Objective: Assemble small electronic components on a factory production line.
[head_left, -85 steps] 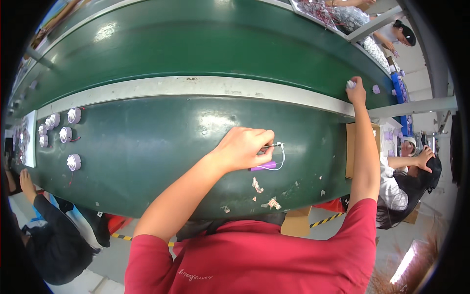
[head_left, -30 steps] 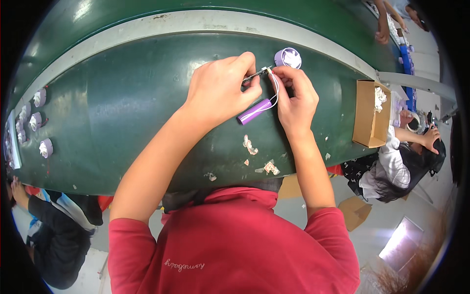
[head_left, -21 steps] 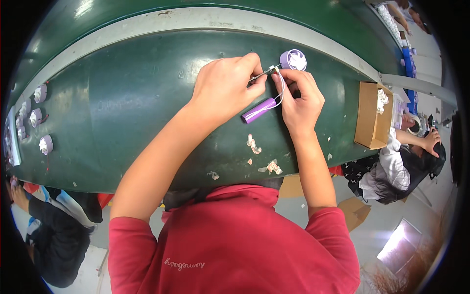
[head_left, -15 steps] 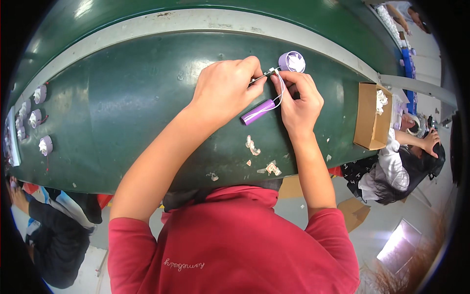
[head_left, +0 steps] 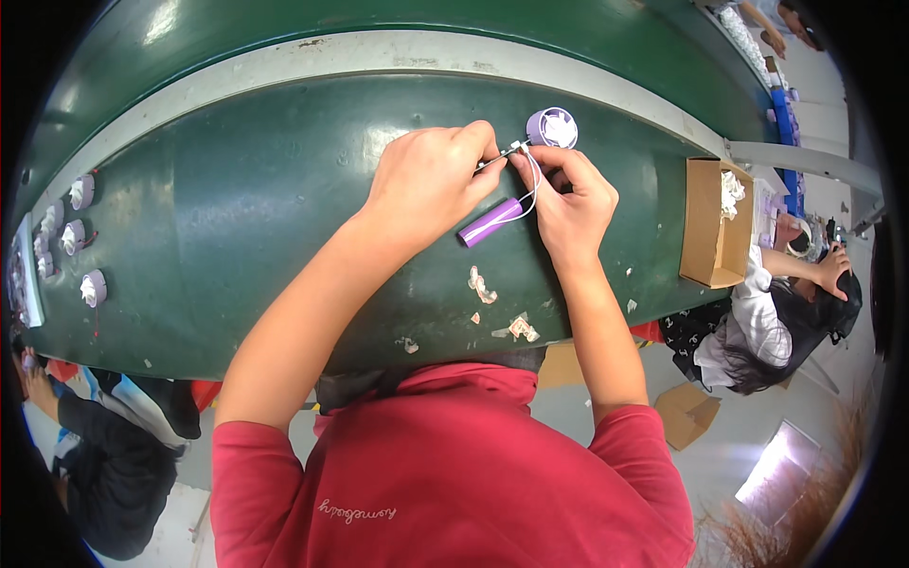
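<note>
My left hand [head_left: 431, 175] is closed, its fingertips pinching the near end of a thin, narrow circuit board [head_left: 492, 163]. At the far end of that board, the thumb and fingers of my right hand [head_left: 576, 201] are pressed together on white wires [head_left: 536, 176] by a small white connector. Whether the connector is seated in the board cannot be made out. The wires loop down to a purple cylindrical battery [head_left: 489, 223], which lies on the green table below my hands. Just beyond my right fingertips sits a small fan [head_left: 559, 129] in a lilac ring.
An open cardboard box [head_left: 701, 222] with white fan pieces [head_left: 731, 194] stands on the right. Several lilac-ringed fans [head_left: 93, 289] lie at the far left. Paper scraps [head_left: 521, 328] are near the table's front edge. Co-workers sit to either side; a pale rail [head_left: 417, 52] runs behind.
The view has shifted slightly. Both hands keep their grips, and the lilac-ringed fan has come slightly left and nearer along with my hands.
</note>
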